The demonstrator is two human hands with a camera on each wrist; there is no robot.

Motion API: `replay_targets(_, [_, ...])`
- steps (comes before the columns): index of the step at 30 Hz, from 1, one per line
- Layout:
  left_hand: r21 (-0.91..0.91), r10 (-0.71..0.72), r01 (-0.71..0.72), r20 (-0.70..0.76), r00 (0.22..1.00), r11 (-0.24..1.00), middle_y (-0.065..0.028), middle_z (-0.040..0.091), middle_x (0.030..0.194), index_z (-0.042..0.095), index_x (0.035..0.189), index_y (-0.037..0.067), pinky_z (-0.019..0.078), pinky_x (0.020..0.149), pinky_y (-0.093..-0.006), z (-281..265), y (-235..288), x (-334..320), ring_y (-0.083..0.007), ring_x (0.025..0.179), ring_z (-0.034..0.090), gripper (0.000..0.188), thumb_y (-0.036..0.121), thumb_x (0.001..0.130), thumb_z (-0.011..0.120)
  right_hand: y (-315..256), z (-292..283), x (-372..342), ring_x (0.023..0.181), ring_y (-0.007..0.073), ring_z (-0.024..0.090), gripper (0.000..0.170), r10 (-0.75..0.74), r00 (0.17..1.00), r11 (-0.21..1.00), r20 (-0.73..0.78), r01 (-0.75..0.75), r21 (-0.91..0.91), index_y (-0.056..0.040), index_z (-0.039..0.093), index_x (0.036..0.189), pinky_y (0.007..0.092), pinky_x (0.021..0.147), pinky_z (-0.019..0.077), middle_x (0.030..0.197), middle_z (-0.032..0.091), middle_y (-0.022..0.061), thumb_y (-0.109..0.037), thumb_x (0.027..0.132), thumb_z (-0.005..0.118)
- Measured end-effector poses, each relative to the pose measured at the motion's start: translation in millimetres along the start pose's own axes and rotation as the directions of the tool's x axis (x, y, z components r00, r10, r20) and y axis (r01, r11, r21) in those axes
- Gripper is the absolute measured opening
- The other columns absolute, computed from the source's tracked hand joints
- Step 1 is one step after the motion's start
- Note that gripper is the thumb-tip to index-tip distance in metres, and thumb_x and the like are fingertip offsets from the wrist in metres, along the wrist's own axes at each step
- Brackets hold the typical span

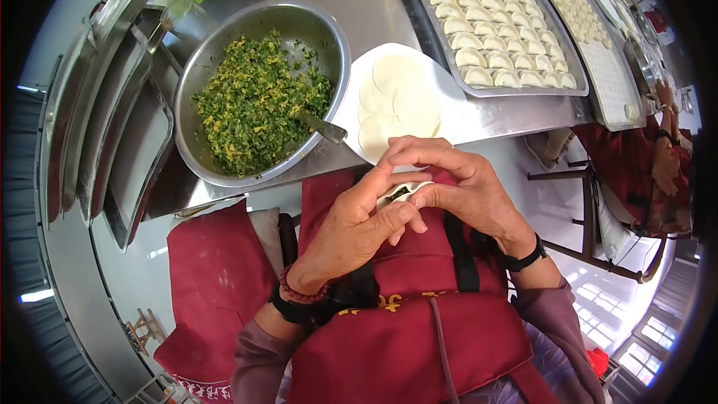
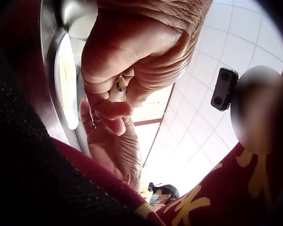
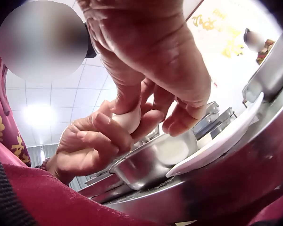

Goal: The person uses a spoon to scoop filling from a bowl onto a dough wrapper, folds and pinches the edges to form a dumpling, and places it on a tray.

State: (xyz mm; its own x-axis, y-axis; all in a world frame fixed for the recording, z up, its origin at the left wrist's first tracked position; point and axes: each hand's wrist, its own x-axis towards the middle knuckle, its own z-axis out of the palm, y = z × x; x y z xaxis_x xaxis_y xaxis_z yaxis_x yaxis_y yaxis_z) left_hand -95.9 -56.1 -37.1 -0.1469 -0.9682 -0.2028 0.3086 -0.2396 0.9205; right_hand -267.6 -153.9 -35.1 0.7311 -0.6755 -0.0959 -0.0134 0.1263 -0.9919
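Observation:
Over the apron, just off the table's front edge, both hands hold a partly folded dumpling. Dark green filling shows through the open side of its pale wrapper. My left hand cups it from the left, thumb on the near edge. My right hand pinches it from the other side, index finger arched over the top. In the right wrist view the wrapper bulges between the fingers of both hands. A white plate of round, overlapping wrappers lies just beyond the hands.
Left of the plate, a steel bowl contains chopped green-and-yellow filling and a metal utensil handle. A tray of folded dumplings stands back right. Empty metal trays lean at left. Another person's arm is far right.

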Motion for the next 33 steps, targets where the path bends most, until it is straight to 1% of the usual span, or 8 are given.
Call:
replay_targets(4, [-0.002,0.009,-0.009,0.011,1.0,1.0,-0.0082,0.063,0.109,0.033,0.151,0.001,0.0472,0.063,-0.0205,-2.0,-1.7,0.4,-0.0082,0.078,0.06,0.056,0.015,0.102,0.056,6.9,-5.3,1.5,0.11,0.0188,0.062,0.019,-0.125,0.989,0.969,0.082,0.14,-0.205,-0.0046,0.072,0.102,0.0306,0.094,0.0496,0.13,0.061,0.0122,0.004,0.085,0.07])
replay_targets(8, [-0.047,-0.002,0.008,0.135,0.991,0.999,-0.016,0.059,0.122,0.035,0.145,-0.007,0.052,0.076,-0.0288,-16.1,-5.2,0.7,-0.0198,0.094,0.064,0.064,0.04,0.104,0.048,16.0,-5.5,1.8,0.115,0.0213,0.06,0.014,-0.145,0.988,0.989,0.058,0.147,-0.022,-0.0044,0.07,0.099,0.0339,0.095,0.0493,0.131,0.06,0.0146,0.001,0.086,0.07])
replay_targets(12, [-0.5,0.014,-0.046,-0.068,0.998,0.865,-0.0218,0.05,0.136,0.03,0.145,-0.011,0.0451,0.102,-0.0468,0.4,-17.0,5.2,-0.0324,0.122,0.054,0.082,0.059,0.102,0.032,13.3,9.8,1.0,0.121,0.0244,0.057,0.01,-0.071,0.993,0.977,-0.092,0.088,0.193,-0.0046,0.069,0.093,0.0375,0.098,0.0478,0.127,0.064,0.0156,0.0,0.084,0.072])
replay_targets(15, [-0.66,0.029,-0.051,-0.045,0.999,0.749,-0.0235,0.04,0.146,0.028,0.145,-0.012,0.035,0.113,-0.0559,4.2,-16.5,4.7,-0.037,0.134,0.044,0.084,0.061,0.102,0.027,16.5,8.4,3.4,0.121,0.0237,0.057,0.012,-0.169,0.979,0.985,-0.114,0.165,-0.047,-0.0043,0.068,0.092,0.0371,0.097,0.0487,0.122,0.067,0.0133,0.001,0.083,0.073])
replay_targets(19, [-0.559,-0.003,-0.037,-0.069,0.998,0.828,-0.0225,0.041,0.146,0.028,0.145,-0.012,0.0377,0.111,-0.0546,5.1,-14.1,0.7,-0.0356,0.134,0.045,0.084,0.06,0.102,0.027,25.2,4.0,5.5,0.117,0.0204,0.059,0.014,-0.319,0.945,0.91,-0.064,0.287,-0.3,-0.0044,0.068,0.093,0.0345,0.095,0.049,0.12,0.068,0.0097,0.0,0.081,0.073])
replay_targets(22, [-0.481,-0.012,-0.024,-0.072,0.997,0.876,-0.0201,0.041,0.145,0.029,0.145,-0.011,0.0421,0.109,-0.051,6.9,-13.9,-1.0,-0.031,0.13,0.048,0.083,0.059,0.102,0.028,27.1,-2.4,6.1,0.115,0.0202,0.059,0.015,-0.312,0.949,0.916,0.034,0.311,-0.252,-0.0053,0.069,0.095,0.0331,0.095,0.0486,0.12,0.068,0.009,-0.001,0.081,0.073])
replay_targets(28, [-0.397,-0.004,-0.005,-0.021,1.0,0.918,-0.0155,0.043,0.144,0.032,0.146,-0.009,0.0473,0.105,-0.0453,1.5,-18.2,-2.0,-0.0228,0.125,0.052,0.082,0.06,0.102,0.032,12.2,9.5,2.4,0.113,0.0219,0.061,0.012,-0.132,0.99,0.959,-0.048,0.116,-0.258,-0.0047,0.07,0.091,0.0329,0.095,0.0492,0.117,0.069,0.0092,-0.002,0.08,0.074])
replay_targets(33, [-0.372,-0.027,0.007,-0.048,0.998,0.928,-0.0162,0.045,0.143,0.033,0.145,-0.008,0.0466,0.105,-0.0452,5.0,-9.8,-0.2,-0.0222,0.126,0.051,0.082,0.061,0.102,0.028,22.2,7.9,2.7,0.113,0.0226,0.062,0.01,-0.329,0.944,0.86,0.028,0.311,-0.405,-0.0047,0.069,0.09,0.0335,0.092,0.0512,0.11,0.071,0.0091,-0.002,0.082,0.073])
